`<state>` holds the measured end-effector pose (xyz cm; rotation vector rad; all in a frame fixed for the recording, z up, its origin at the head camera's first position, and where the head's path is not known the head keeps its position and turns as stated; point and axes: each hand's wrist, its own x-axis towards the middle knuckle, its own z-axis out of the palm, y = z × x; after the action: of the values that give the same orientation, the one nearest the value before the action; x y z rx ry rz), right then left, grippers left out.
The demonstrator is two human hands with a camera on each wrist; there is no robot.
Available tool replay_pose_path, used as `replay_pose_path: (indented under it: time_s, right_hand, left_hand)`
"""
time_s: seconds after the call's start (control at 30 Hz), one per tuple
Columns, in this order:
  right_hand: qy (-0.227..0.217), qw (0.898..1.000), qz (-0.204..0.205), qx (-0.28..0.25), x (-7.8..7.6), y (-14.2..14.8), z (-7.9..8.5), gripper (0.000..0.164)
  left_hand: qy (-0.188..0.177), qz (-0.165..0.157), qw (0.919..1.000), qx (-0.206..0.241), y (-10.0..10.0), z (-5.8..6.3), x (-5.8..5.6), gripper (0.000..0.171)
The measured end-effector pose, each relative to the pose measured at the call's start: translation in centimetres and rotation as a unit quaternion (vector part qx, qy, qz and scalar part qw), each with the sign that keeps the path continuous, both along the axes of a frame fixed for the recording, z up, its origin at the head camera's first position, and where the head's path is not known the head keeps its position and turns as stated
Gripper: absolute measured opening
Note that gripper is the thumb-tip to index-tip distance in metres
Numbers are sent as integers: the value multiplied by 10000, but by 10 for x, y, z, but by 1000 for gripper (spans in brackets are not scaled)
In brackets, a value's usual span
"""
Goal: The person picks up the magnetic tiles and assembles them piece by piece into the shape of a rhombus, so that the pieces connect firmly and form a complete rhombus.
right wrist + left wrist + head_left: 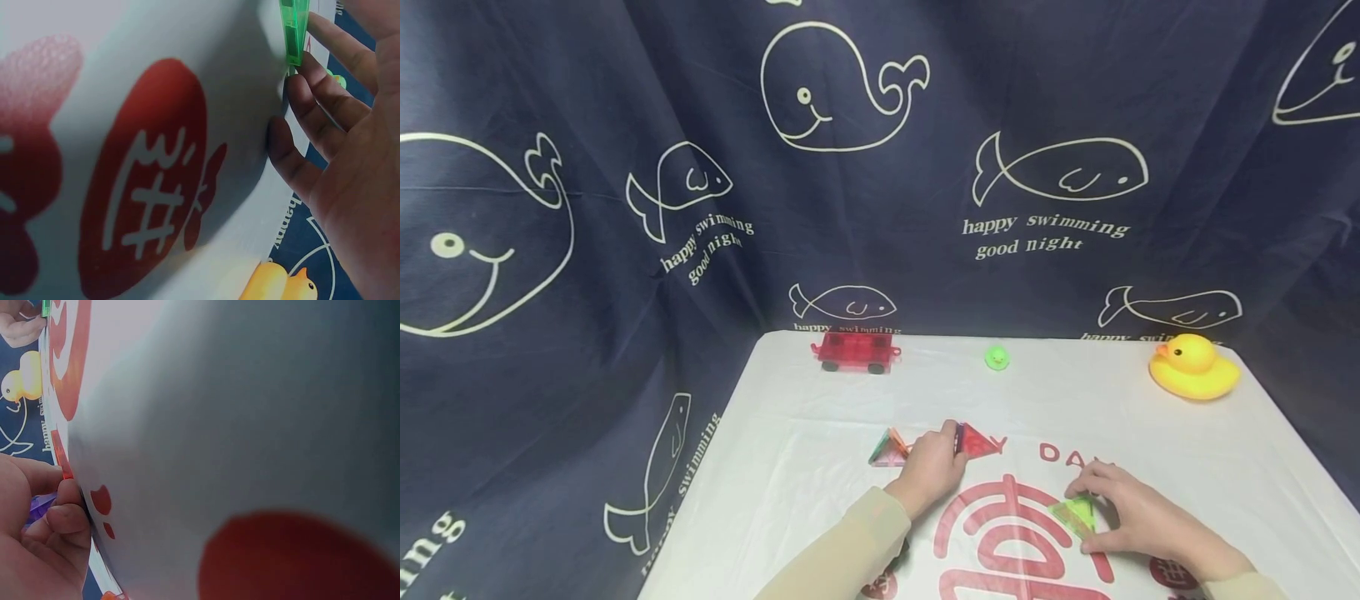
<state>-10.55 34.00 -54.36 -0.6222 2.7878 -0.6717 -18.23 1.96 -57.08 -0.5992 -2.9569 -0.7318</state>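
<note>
In the head view my left hand (934, 467) grips a small build of triangular magnetic tiles on the white table. A red tile (977, 443) and a dark purple edge show at its right. In the left wrist view, fingertips pinch near the red tile (60, 456), with a purple tile (41, 507) behind the fingers. Left of that hand stands a pyramid (889, 450) of green, orange and pink tiles. My right hand (1138, 512) curves its thumb and fingers round a green-yellow triangular tile build (1077, 517). Its green edge (292, 34) meets the fingertips in the right wrist view.
Along the back edge stand a red wheeled wagon (856, 352), a small green duck (997, 358) and a large yellow rubber duck (1193, 368). A dark blue curtain with whale and fish drawings (880, 208) hangs behind and beside the printed white tabletop (805, 408).
</note>
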Motion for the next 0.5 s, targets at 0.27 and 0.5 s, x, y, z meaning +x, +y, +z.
replay_pose_path:
  time_s: [0.27,0.5]
  right_hand:
    - [-70,9999,-75,-31,1,1,0,58]
    - [-168,9993,-300,-161,-1,-3,-1,61]
  left_hand:
    - [46,23,10000,-15,1,1,1,35]
    - [18,72,10000,-16,1,0,1,35]
